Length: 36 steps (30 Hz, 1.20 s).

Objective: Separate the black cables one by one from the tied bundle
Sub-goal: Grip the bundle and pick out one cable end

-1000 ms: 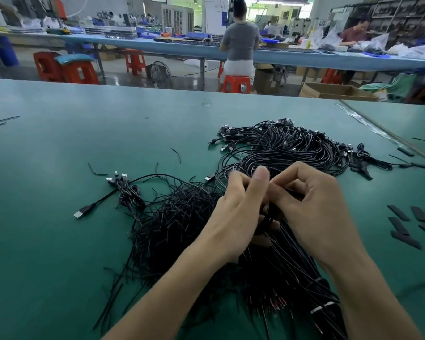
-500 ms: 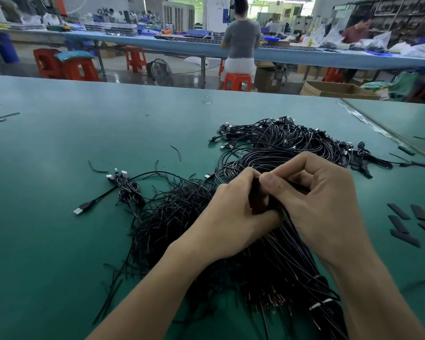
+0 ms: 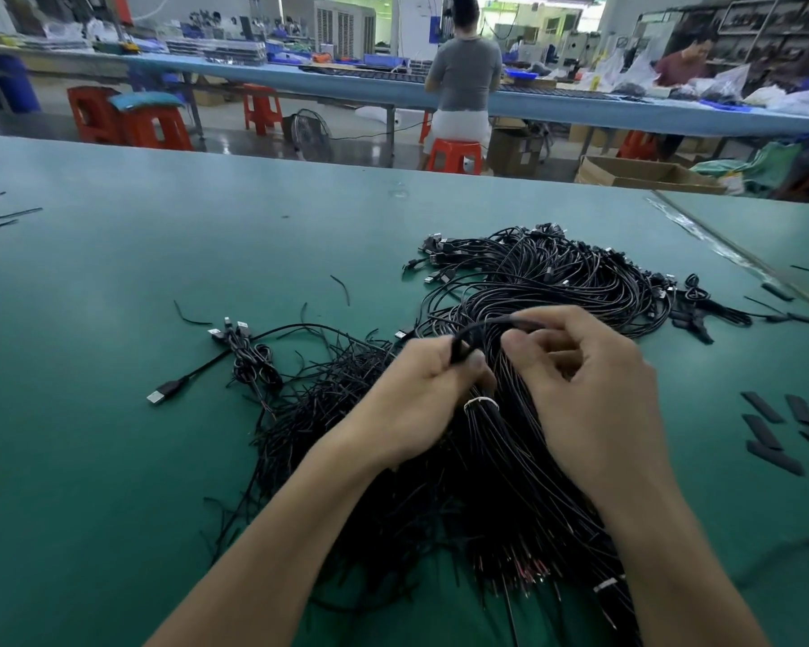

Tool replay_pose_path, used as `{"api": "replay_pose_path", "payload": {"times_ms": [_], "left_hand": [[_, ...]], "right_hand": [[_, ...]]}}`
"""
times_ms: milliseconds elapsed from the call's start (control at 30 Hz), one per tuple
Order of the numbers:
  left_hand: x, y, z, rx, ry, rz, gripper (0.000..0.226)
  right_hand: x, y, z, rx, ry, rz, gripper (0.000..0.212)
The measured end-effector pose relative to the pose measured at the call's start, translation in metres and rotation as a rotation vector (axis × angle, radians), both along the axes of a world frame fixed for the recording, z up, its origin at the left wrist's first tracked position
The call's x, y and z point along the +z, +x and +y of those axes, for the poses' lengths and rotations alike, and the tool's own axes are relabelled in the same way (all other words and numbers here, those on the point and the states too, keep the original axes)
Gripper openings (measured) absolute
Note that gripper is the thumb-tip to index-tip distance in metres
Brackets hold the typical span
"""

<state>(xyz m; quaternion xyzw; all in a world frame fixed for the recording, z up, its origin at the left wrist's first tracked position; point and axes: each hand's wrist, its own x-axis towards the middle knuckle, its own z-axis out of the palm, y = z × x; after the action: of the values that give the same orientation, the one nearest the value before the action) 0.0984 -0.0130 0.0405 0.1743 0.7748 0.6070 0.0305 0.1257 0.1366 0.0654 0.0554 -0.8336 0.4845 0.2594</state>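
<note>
A big bundle of thin black cables [image 3: 510,464] lies on the green table [image 3: 113,459], held together by a white tie [image 3: 481,403] below my fingers. Its USB ends fan out in loops [image 3: 561,277] at the far side. My left hand [image 3: 416,399] pinches the end of one black cable [image 3: 486,326] that arches up over the bundle. My right hand [image 3: 589,385] holds the same cable further along, its fingers curled round it.
A small knot of separated USB cables [image 3: 248,357] lies to the left, one plug [image 3: 157,396] pointing at me. Short black sleeve pieces [image 3: 776,431] lie at the right. A table seam [image 3: 729,254] runs along the right. People work at a far bench.
My hands have drawn slightly apart, lifting one cable free into an arch between them. The white tie, hidden before, shows below my fingers.
</note>
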Motion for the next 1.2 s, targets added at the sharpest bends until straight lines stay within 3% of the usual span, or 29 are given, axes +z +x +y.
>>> {"api": "replay_pose_path", "payload": {"times_ms": [100, 200, 333, 433, 533, 767, 933, 1067, 1200], "left_hand": [[0.005, -0.006, -0.012, 0.128, 0.232, -0.134, 0.041], [0.005, -0.007, -0.014, 0.204, 0.378, -0.191, 0.047], [0.004, -0.008, -0.013, 0.183, 0.440, -0.257, 0.051], [0.006, -0.009, -0.012, 0.164, 0.500, -0.328, 0.042], [0.004, -0.008, -0.011, 0.193, 0.424, -0.248, 0.047], [0.006, -0.007, -0.012, 0.234, 0.429, -0.105, 0.053], [0.011, -0.006, -0.011, 0.176, 0.418, -0.115, 0.055], [0.014, 0.000, -0.008, 0.071, 0.389, -0.128, 0.052], [0.021, 0.012, 0.002, -0.153, 0.328, -0.174, 0.030]], "right_hand": [[-0.003, -0.002, 0.003, -0.063, 0.033, -0.082, 0.016], [-0.008, 0.001, -0.002, 0.106, 0.278, -0.296, 0.016], [-0.023, 0.008, -0.021, 0.226, 0.627, -0.461, 0.018], [-0.030, 0.012, -0.034, 0.135, 0.707, -0.466, 0.033], [-0.033, 0.017, -0.042, 0.117, 0.746, -0.467, 0.031], [-0.027, 0.019, -0.044, 0.118, 0.724, -0.517, 0.021], [-0.001, 0.018, -0.016, 0.112, 0.531, -0.546, 0.017], [0.014, 0.013, 0.008, 0.042, 0.265, -0.272, 0.013], [0.010, 0.005, 0.009, -0.023, 0.147, -0.081, 0.009]]}}
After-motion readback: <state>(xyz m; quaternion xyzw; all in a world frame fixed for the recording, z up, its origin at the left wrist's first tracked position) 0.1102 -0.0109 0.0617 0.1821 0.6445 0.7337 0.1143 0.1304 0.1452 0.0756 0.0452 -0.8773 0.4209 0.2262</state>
